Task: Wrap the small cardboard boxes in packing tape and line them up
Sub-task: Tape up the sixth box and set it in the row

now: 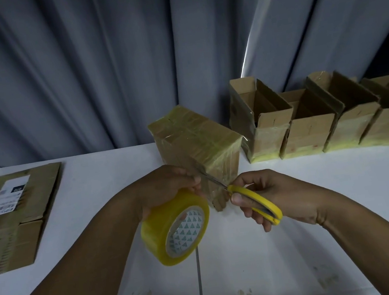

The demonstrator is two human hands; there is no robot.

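A closed cardboard box (pixel 195 142), shiny with clear tape, stands in the middle of the white table (pixel 106 175). My left hand (pixel 168 184) grips a yellowish roll of packing tape (pixel 175 228) just in front of the box. A strip of tape runs from the roll to the box's near corner. My right hand (pixel 269 199) holds yellow-handled scissors (pixel 254 201); their blades point left into that strip, close to my left fingers. At the back right, several open-topped boxes (pixel 311 127) stand side by side in a row, their lower parts taped.
A flattened cardboard carton (pixel 9 215) with a white shipping label lies on the left of the table. Grey curtains (pixel 99 60) hang right behind the table. A seam (pixel 199 278) runs down the near part of the table between my arms.
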